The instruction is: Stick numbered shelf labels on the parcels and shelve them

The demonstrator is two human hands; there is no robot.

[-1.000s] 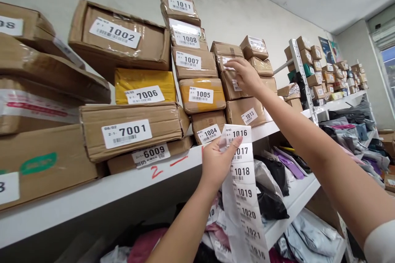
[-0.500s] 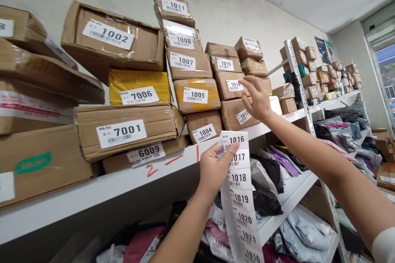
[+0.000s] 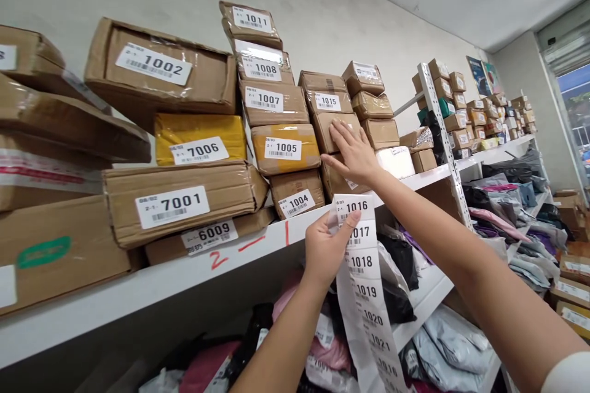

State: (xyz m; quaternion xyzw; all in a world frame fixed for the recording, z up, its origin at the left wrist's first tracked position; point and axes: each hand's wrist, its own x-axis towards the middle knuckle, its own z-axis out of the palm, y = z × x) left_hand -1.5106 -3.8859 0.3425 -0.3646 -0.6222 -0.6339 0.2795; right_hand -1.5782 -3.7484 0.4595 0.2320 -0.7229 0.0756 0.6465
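My left hand point(image 3: 325, 245) pinches the top of a long strip of printed number labels point(image 3: 364, 263), thumb over the front, just before the shelf edge. The label 1016 is uppermost and the strip hangs down. My right hand point(image 3: 353, 153) lies spread, palm toward a cardboard box point(image 3: 329, 124) in the middle of a stack; its fingers cover that box's label. Above it sits the box labelled 1015 point(image 3: 327, 101). Beneath, another box point(image 3: 332, 183) is largely hidden by the hand. To the left stands a column with an orange-taped box labelled 1005 point(image 3: 285, 149).
The white shelf point(image 3: 249, 250) bears red hand-written marks. A box labelled 7001 point(image 3: 179, 206) and a yellow parcel point(image 3: 200, 138) stand left. Right are small boxes point(image 3: 381, 133), a white package point(image 3: 396, 161) and a perforated post point(image 3: 440, 129). Bagged parcels point(image 3: 454, 344) fill lower shelves.
My right hand has moved left and flattened over the middle box, covering its 1014 label. The left hand still holds the strip. The view has shifted slightly.
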